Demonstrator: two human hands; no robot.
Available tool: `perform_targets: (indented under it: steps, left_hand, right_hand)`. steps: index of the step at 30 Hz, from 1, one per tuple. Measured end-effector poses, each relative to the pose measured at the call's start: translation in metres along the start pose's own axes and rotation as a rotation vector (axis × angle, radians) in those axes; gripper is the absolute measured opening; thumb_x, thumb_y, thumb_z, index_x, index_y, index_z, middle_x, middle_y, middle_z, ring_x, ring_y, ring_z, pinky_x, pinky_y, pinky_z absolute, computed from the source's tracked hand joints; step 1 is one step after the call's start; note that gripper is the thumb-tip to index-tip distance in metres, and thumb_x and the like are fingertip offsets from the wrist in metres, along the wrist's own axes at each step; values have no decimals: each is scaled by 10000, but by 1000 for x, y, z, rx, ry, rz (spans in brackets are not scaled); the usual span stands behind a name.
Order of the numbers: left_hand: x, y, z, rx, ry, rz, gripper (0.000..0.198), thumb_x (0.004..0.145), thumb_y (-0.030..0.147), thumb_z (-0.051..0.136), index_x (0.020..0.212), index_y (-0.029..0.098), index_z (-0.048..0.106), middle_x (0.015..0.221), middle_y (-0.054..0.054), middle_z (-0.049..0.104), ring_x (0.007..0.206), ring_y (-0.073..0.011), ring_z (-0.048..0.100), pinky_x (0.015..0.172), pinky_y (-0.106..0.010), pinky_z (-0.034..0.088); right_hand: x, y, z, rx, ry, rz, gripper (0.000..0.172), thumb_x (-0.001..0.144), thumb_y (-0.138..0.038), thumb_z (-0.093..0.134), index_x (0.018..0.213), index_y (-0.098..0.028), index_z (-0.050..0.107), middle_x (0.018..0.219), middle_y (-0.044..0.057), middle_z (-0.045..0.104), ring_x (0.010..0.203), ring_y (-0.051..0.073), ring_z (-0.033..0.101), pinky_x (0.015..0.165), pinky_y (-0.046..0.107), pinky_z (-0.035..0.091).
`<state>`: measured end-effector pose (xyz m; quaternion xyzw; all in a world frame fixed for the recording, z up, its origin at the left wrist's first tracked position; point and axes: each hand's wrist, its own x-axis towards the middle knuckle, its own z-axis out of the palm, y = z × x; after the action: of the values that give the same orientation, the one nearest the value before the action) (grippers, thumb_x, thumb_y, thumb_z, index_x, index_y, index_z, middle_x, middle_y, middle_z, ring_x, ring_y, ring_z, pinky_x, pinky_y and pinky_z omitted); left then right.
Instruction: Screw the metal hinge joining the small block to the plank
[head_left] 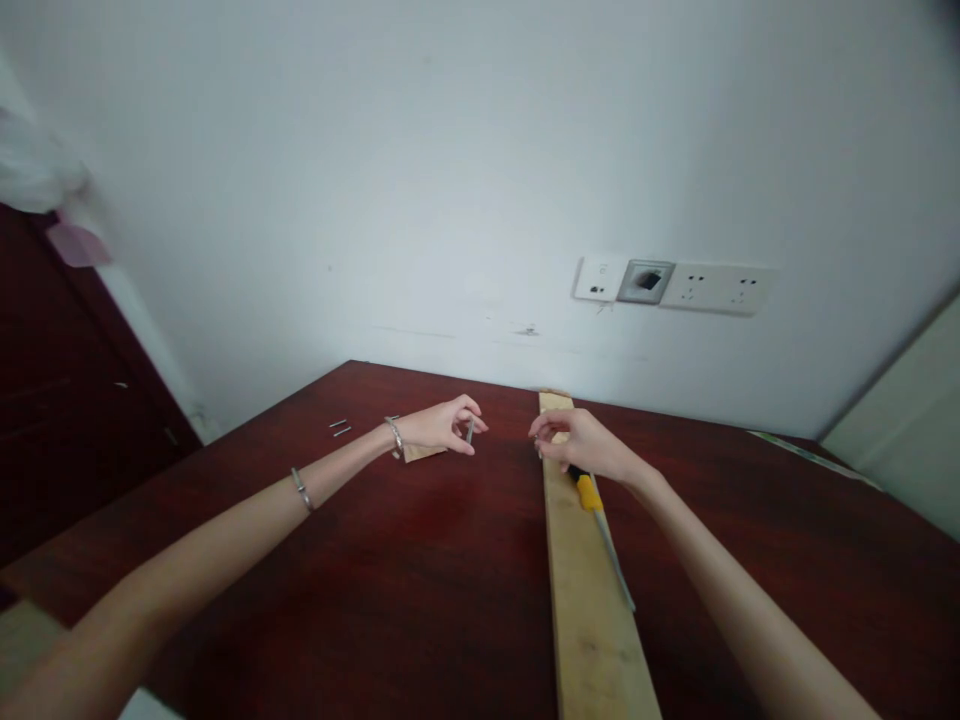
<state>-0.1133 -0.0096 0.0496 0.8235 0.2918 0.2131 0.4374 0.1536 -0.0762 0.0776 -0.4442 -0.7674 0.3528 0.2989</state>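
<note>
My left hand (442, 424) is raised over the table with a slim grey metal pin (470, 430) upright between thumb and fingers; whether it is a nail or a screw I cannot tell. Facing it, my right hand (585, 443) pinches over the far part of a long wooden board (574, 560). Something small and pale shows at its fingertips, too small to name. A screwdriver (590, 493) with a yellow and black handle lies on the board, partly hidden by my right hand, its shaft pointing towards me. Beneath my left hand sits a small flat wooden piece (424, 452).
Two similar metal pins (340, 428) lie on the dark red tabletop (420, 580) to the left. The board runs from near the wall to the bottom of the view. Wall sockets (709, 288) are above the table's back edge. A flat strip (814, 458) lies at the back right.
</note>
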Motion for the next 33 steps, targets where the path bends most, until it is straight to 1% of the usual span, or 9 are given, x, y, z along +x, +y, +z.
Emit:
perform_targets:
  steps: [2, 4, 8, 12, 16, 20, 23, 27, 33]
  left_hand:
    - [-22, -8, -23, 254, 23, -102, 527, 677, 193, 761, 1033, 196, 372, 1129, -120, 660, 903, -169, 618, 781, -303, 432]
    - [-46, -14, -46, 446, 13, -173, 511, 694, 220, 741, 1047, 192, 373, 1119, -105, 667, 906, -180, 614, 789, -297, 419]
    - [-90, -25, -83, 693, 16, -326, 525, 693, 248, 722, 1086, 177, 380, 1108, -99, 664, 912, -200, 628, 757, -273, 412]
    - [-125, -37, -104, 867, -32, -485, 522, 706, 251, 698, 1117, 147, 392, 995, -91, 669, 841, -206, 637, 681, -259, 419]
    - [-147, -45, -114, 1024, -91, -622, 545, 712, 294, 699, 1140, 122, 409, 928, -114, 660, 809, -238, 643, 633, -271, 419]
    - [-157, -53, -120, 1037, -145, -671, 613, 700, 281, 709, 1181, 86, 382, 878, -131, 671, 798, -252, 652, 608, -263, 419]
    - [-159, -59, -123, 1006, -138, -699, 671, 695, 284, 716, 1219, 73, 354, 855, -132, 690, 809, -250, 654, 611, -249, 426]
    - [-158, -65, -126, 1031, -145, -725, 756, 684, 303, 719, 1283, 43, 339, 905, -174, 697, 847, -259, 659, 630, -248, 431]
    - [-155, -74, -131, 1021, -151, -755, 954, 590, 354, 769, 1354, -9, 328, 948, -221, 690, 870, -298, 668, 636, -262, 453]
  right_hand:
    - [15, 0, 21, -66, -74, -36, 161, 665, -147, 572, 820, -146, 614, 667, -13, 575, 574, 91, 532, 414, 162, 458]
    - [31, -1, 45, -121, -155, -64, 166, 681, -141, 549, 836, -141, 608, 636, -25, 561, 509, 83, 502, 385, 174, 426]
    - [58, -11, 100, -169, -242, -171, 161, 687, -99, 550, 832, -142, 607, 646, -27, 575, 523, 79, 510, 454, 182, 414]
    - [78, -23, 148, -216, -270, -280, 221, 662, -53, 583, 855, -158, 594, 670, -29, 594, 590, 92, 533, 573, 205, 415]
    - [93, -28, 179, -272, -277, -324, 273, 683, -82, 615, 942, -154, 570, 689, -19, 596, 641, 118, 545, 611, 218, 387]
    - [102, -27, 197, -319, -286, -323, 305, 727, -109, 607, 1020, -155, 536, 725, -9, 609, 665, 126, 542, 627, 223, 367]
    - [105, -25, 202, -356, -284, -310, 309, 744, -118, 593, 1043, -150, 520, 742, 4, 618, 688, 137, 549, 629, 230, 354]
    - [104, -24, 203, -403, -275, -298, 298, 774, -129, 576, 1064, -152, 507, 767, 20, 627, 717, 151, 561, 627, 240, 334]
    - [97, -23, 200, -455, -270, -308, 294, 811, -157, 570, 1097, -154, 501, 798, 37, 623, 761, 170, 564, 665, 260, 335]
